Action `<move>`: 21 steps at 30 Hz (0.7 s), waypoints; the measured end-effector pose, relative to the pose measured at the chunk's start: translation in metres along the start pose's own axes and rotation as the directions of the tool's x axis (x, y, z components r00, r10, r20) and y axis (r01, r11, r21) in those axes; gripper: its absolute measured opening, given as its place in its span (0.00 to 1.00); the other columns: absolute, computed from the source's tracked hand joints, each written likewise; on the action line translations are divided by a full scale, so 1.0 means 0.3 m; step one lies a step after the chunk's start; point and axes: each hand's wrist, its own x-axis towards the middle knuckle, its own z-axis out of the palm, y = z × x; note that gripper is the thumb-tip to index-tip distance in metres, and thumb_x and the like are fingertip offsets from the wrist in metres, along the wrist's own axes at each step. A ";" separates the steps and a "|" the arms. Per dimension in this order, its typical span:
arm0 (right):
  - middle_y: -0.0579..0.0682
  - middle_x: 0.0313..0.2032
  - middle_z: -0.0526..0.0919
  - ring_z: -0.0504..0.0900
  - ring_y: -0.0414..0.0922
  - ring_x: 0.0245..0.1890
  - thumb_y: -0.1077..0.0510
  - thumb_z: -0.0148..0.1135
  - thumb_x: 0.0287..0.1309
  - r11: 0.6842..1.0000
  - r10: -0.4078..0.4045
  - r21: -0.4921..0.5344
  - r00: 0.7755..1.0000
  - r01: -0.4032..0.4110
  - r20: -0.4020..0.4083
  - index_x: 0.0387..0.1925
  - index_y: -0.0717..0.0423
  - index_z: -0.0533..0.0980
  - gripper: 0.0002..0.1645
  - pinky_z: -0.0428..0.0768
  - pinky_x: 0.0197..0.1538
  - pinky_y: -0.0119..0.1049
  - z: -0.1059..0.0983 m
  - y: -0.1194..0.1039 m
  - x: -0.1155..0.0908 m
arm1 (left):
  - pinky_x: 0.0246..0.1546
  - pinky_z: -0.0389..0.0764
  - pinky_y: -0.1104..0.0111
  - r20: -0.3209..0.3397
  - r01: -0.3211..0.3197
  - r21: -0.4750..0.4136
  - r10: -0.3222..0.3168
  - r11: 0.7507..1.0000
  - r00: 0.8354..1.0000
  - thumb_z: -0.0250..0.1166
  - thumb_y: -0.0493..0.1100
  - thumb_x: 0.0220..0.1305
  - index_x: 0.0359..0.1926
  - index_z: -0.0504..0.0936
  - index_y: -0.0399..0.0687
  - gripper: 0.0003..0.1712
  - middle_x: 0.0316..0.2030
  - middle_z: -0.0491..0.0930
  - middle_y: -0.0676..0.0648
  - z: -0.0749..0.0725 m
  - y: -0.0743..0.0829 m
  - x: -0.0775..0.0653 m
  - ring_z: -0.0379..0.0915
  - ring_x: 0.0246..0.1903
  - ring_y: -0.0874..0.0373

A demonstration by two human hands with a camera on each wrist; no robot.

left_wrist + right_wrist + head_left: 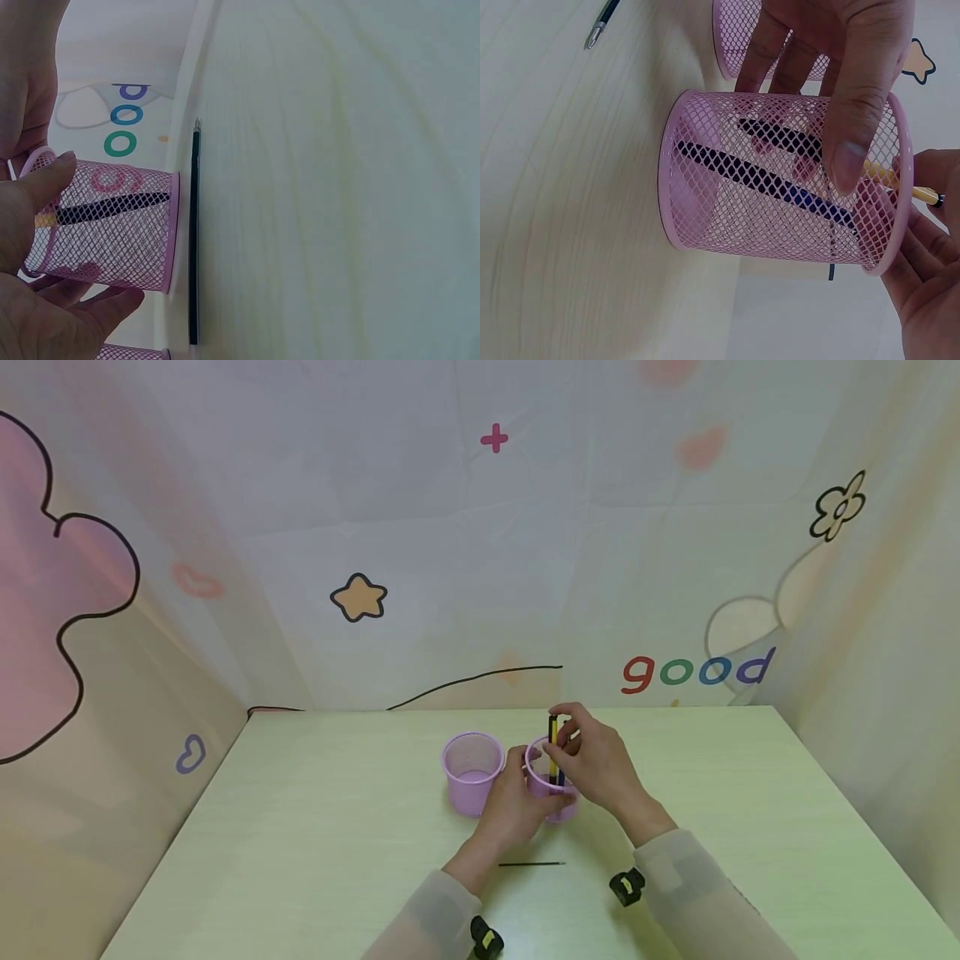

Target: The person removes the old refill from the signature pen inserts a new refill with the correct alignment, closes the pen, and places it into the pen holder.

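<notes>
Two pink mesh pen cups stand side by side in the head view. My left hand (513, 810) grips the right-hand pen cup (561, 810), thumb across its near side and fingers behind. My right hand (596, 764), above the rim, pinches the upper end of a yellow-and-black pen (553, 747). This pen's black part (780, 140) is inside the cup, seen through the mesh in the right wrist view. A dark blue-and-black pen (802, 198) leans in the same cup. The left wrist view shows my left thumb (52, 176) near the rim.
The other pen cup (471, 797) stands just left of the held one. A thin black pen (531, 863) with a silver tip lies on the pale wooden table (315, 827), nearer to me. A patterned curtain (420, 543) hangs behind the table.
</notes>
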 end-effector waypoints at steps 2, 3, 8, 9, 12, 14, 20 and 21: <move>0.48 0.35 0.82 0.84 0.42 0.31 0.58 0.73 0.63 1.000 -0.002 -0.002 1.000 0.002 0.000 0.63 0.51 0.72 0.29 0.82 0.34 0.33 0.000 0.000 -0.001 | 0.67 0.76 0.49 -0.002 -0.003 0.001 0.003 1.000 1.000 0.81 0.57 0.54 0.72 0.63 0.47 0.52 0.69 0.74 0.42 0.000 0.000 0.001 0.73 0.68 0.44; 0.48 0.35 0.82 0.84 0.42 0.31 0.58 0.73 0.62 1.000 -0.002 -0.005 1.000 0.002 -0.001 0.62 0.50 0.72 0.29 0.81 0.34 0.33 0.000 0.000 -0.001 | 0.67 0.76 0.50 -0.002 -0.003 0.001 0.003 1.000 1.000 0.81 0.57 0.54 0.72 0.63 0.47 0.52 0.69 0.74 0.42 0.000 0.001 0.000 0.73 0.68 0.44; 0.47 0.34 0.82 0.84 0.41 0.31 0.58 0.74 0.62 1.000 -0.004 -0.007 1.000 0.004 0.002 0.62 0.51 0.73 0.29 0.81 0.34 0.34 0.000 -0.001 -0.003 | 0.67 0.76 0.50 0.001 0.002 0.000 -0.002 1.000 1.000 0.81 0.57 0.54 0.72 0.63 0.47 0.51 0.69 0.74 0.42 -0.001 0.002 -0.001 0.73 0.68 0.45; 0.47 0.34 0.82 0.84 0.41 0.31 0.58 0.74 0.62 1.000 -0.005 -0.008 1.000 0.005 0.003 0.62 0.51 0.73 0.29 0.81 0.34 0.34 0.000 -0.001 -0.003 | 0.67 0.76 0.50 0.001 0.002 0.000 -0.002 1.000 1.000 0.81 0.57 0.54 0.72 0.63 0.47 0.51 0.69 0.75 0.42 -0.001 0.002 -0.001 0.73 0.68 0.45; 0.47 0.34 0.82 0.84 0.41 0.31 0.59 0.74 0.61 1.000 -0.006 -0.012 1.000 0.006 0.004 0.62 0.51 0.73 0.30 0.81 0.34 0.34 0.003 0.000 -0.003 | 0.67 0.76 0.50 0.002 0.001 0.002 -0.001 1.000 1.000 0.81 0.57 0.54 0.72 0.63 0.47 0.51 0.69 0.74 0.42 -0.001 0.002 -0.001 0.73 0.68 0.45; 0.47 0.33 0.82 0.84 0.41 0.31 0.59 0.74 0.61 1.000 -0.009 -0.016 1.000 0.009 0.004 0.62 0.51 0.73 0.30 0.81 0.35 0.34 0.005 0.001 -0.003 | 0.67 0.76 0.50 0.002 -0.001 0.005 0.001 1.000 1.000 0.80 0.57 0.54 0.72 0.63 0.46 0.51 0.69 0.74 0.42 -0.002 0.001 -0.001 0.73 0.68 0.45; 0.47 0.33 0.83 0.83 0.42 0.31 0.60 0.74 0.61 0.999 -0.015 -0.030 1.000 0.015 0.006 0.63 0.50 0.72 0.31 0.80 0.34 0.34 0.008 0.005 -0.003 | 0.67 0.76 0.50 0.005 0.001 -0.007 -0.001 1.000 1.000 0.80 0.58 0.54 0.72 0.63 0.47 0.51 0.70 0.74 0.43 -0.002 0.000 -0.003 0.73 0.68 0.45; 0.47 0.33 0.82 0.83 0.42 0.31 0.60 0.74 0.60 0.999 -0.015 -0.031 1.000 0.015 0.006 0.63 0.50 0.72 0.32 0.80 0.34 0.34 0.009 0.006 -0.003 | 0.67 0.76 0.50 0.005 0.001 -0.009 -0.001 1.000 1.000 0.80 0.58 0.54 0.72 0.63 0.47 0.51 0.70 0.74 0.43 -0.002 0.000 -0.003 0.73 0.68 0.45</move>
